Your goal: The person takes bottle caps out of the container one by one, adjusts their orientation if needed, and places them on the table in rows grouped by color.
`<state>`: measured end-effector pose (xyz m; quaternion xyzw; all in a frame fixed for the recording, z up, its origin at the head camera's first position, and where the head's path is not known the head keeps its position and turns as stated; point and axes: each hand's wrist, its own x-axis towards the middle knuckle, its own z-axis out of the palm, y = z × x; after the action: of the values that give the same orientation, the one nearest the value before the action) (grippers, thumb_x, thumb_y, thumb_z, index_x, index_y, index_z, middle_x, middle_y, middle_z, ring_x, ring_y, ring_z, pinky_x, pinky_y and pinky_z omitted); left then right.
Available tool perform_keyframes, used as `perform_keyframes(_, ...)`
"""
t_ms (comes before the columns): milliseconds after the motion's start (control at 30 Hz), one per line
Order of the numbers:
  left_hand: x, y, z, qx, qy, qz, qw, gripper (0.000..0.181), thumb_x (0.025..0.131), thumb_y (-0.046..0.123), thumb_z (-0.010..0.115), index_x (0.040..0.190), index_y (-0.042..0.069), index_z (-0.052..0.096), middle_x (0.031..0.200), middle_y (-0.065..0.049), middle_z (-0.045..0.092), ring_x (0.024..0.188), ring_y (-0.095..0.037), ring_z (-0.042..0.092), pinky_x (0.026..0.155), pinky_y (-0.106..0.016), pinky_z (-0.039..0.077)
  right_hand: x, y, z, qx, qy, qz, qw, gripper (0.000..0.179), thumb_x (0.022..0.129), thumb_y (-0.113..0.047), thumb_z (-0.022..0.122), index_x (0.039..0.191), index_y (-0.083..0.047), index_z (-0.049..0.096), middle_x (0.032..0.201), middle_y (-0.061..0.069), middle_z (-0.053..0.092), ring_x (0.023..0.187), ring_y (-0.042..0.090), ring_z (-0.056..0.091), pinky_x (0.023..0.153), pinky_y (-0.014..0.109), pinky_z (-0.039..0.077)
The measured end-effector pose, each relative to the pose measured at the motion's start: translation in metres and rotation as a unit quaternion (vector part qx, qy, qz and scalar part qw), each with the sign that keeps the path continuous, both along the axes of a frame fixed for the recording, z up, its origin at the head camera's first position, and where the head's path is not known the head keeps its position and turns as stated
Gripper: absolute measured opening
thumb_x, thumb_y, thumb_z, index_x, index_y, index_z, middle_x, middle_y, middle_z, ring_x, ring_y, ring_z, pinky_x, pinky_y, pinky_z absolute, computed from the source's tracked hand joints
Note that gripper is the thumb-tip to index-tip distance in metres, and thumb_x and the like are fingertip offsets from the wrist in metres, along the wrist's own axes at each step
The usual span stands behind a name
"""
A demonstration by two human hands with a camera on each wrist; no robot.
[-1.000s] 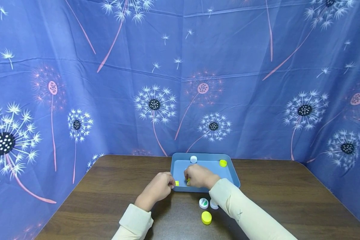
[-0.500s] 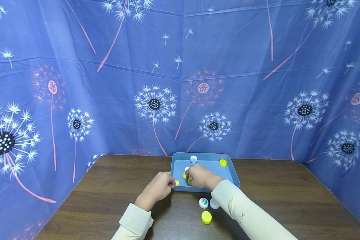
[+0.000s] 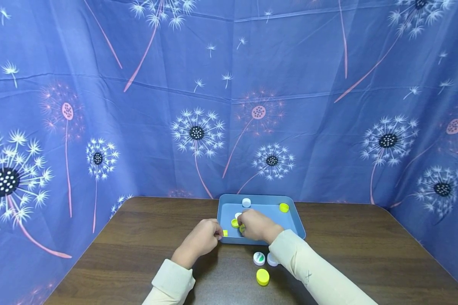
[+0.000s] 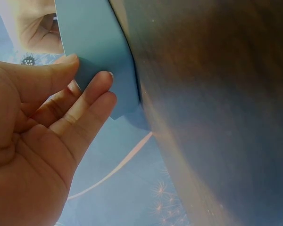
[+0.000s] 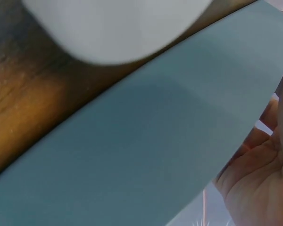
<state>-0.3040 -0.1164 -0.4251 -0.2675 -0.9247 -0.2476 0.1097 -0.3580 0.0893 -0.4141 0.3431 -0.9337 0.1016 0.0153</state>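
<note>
Pinched between my left hand's [image 3: 202, 237] thumb and fingers is the near left corner of a blue tray [image 3: 259, 240]. In the left wrist view the left thumb [image 4: 47, 77] lies at the rim, with fingertips against the outer wall. My right hand [image 3: 255, 224] reaches over the front rim, fingers curled down at a yellow bottle cap [image 3: 242, 228] inside. Left of it lie another yellow cap [image 3: 234, 223] and a partly hidden white cap [image 3: 238, 215]. In the right wrist view the tray wall [image 5: 146, 132] hides the right fingertips.
Inside the tray are a white cap [image 3: 246, 202] at the back, a yellow cap [image 3: 284, 207] at back right and one [image 3: 225, 232] near the left hand. In front stand a white cap with green print [image 3: 259, 258], a white cap [image 3: 272, 259] and a yellow cap [image 3: 262, 277].
My right hand has shifted slightly right inside the tray, with the yellow cap at its fingertips. The other yellow cap and the white cap beside it have come into view. The left hand stays put.
</note>
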Motion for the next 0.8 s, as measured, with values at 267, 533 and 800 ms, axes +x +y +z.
perform_keyframes(267,-0.001,-0.001,-0.001,0.001,0.004,-0.003,1.0000,0.019,0.080,-0.010,0.065,0.072,0.007,0.072,0.076,0.007,0.057,0.070,-0.005,0.052,0.065,-0.023,0.050,-0.001,0.003,-0.002,-0.005,0.002,-0.004,1.0000,0.017,0.077,-0.002,0.073,0.094,-0.006,0.073,0.083,-0.001,0.066,0.067,0.011,0.049,0.064,0.026,0.047)
perform_keyframes(533,-0.001,0.001,-0.001,0.000,0.002,-0.006,1.0000,0.019,0.080,-0.010,0.065,0.072,0.006,0.071,0.075,0.007,0.056,0.070,-0.005,0.051,0.065,-0.023,0.050,0.000,0.008,-0.003,-0.018,-0.012,-0.019,0.9996,0.025,0.081,-0.008,0.075,0.105,-0.003,0.072,0.095,0.003,0.070,0.074,0.011,0.053,0.069,0.027,0.051)
perform_keyframes(800,-0.001,-0.001,-0.002,-0.005,0.012,-0.007,0.9999,0.017,0.080,-0.009,0.067,0.072,0.006,0.071,0.075,0.008,0.055,0.070,-0.005,0.052,0.065,-0.024,0.050,0.005,0.014,0.007,-0.061,0.008,0.000,0.9981,0.025,0.082,-0.008,0.074,0.106,0.001,0.072,0.098,0.007,0.072,0.078,0.011,0.057,0.069,0.028,0.052)
